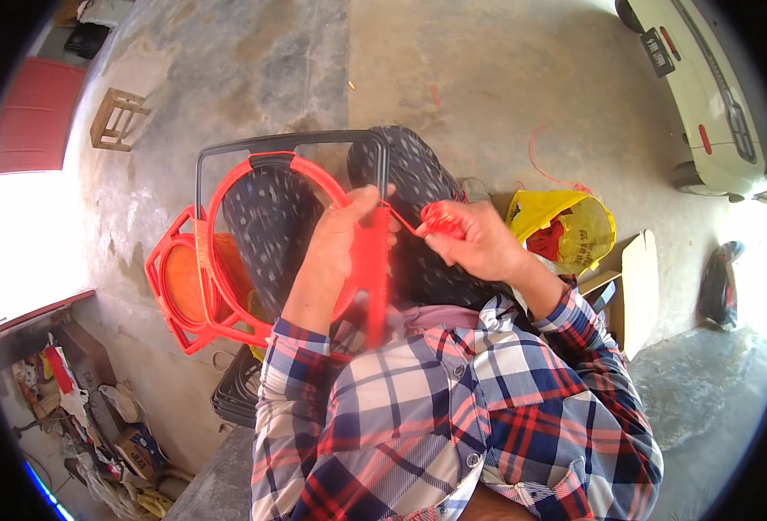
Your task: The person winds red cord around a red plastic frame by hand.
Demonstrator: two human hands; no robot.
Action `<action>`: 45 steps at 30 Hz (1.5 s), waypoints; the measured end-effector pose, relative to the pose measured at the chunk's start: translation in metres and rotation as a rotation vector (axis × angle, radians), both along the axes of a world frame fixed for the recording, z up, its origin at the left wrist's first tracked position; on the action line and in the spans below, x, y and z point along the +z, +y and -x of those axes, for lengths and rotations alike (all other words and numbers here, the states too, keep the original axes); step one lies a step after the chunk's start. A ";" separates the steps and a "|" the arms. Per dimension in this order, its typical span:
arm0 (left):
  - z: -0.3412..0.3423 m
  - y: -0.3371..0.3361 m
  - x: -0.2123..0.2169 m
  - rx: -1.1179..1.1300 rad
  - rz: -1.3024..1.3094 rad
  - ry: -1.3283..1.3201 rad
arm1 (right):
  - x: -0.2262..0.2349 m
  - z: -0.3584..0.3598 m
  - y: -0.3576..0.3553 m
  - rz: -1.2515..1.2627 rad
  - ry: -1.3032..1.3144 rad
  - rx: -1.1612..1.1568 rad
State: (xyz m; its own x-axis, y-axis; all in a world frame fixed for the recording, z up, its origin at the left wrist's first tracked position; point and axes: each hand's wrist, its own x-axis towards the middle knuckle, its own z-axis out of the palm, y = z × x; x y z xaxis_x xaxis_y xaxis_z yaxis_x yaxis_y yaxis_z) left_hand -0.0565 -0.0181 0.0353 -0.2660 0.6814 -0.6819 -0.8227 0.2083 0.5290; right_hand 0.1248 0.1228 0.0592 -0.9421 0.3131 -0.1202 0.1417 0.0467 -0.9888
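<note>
A black frame (301, 138) with a round ring (318, 176) inside it stands across my lap, over my dark patterned trousers. Red strip covers most of the ring and one side bar (368, 278). My left hand (340, 234) is closed round that side bar near its upper part, the fingers partly behind it. In my right hand (480, 241), just right of the frame, is a small bundle of red strip (442, 219). A short taut length runs from the bundle to the bar beside my left hand. The lower end of the bar is blurred.
Left of my knees is a red-wrapped frame (159, 269) with an orange round piece (188, 276). Black frames (231, 399) lie below it. At right are a yellow bag (599, 221) holding red material, cardboard (640, 291) and a car (704, 95). A wooden stool (116, 119) stands far left.
</note>
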 end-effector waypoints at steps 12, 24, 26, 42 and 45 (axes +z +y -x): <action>0.008 -0.009 0.007 -0.047 -0.104 -0.053 | -0.017 0.003 0.023 -0.561 0.189 0.209; -0.017 0.006 0.007 -0.101 -0.091 -0.027 | -0.022 0.080 0.020 0.245 0.142 -0.141; -0.015 0.006 0.007 -0.106 -0.087 -0.025 | -0.016 0.075 0.026 0.125 0.140 -0.233; 0.010 -0.014 -0.006 0.032 -0.138 0.008 | -0.011 -0.188 0.147 0.952 0.656 -0.548; 0.011 -0.011 -0.007 0.021 -0.155 -0.010 | -0.047 -0.252 0.174 0.841 0.708 -0.854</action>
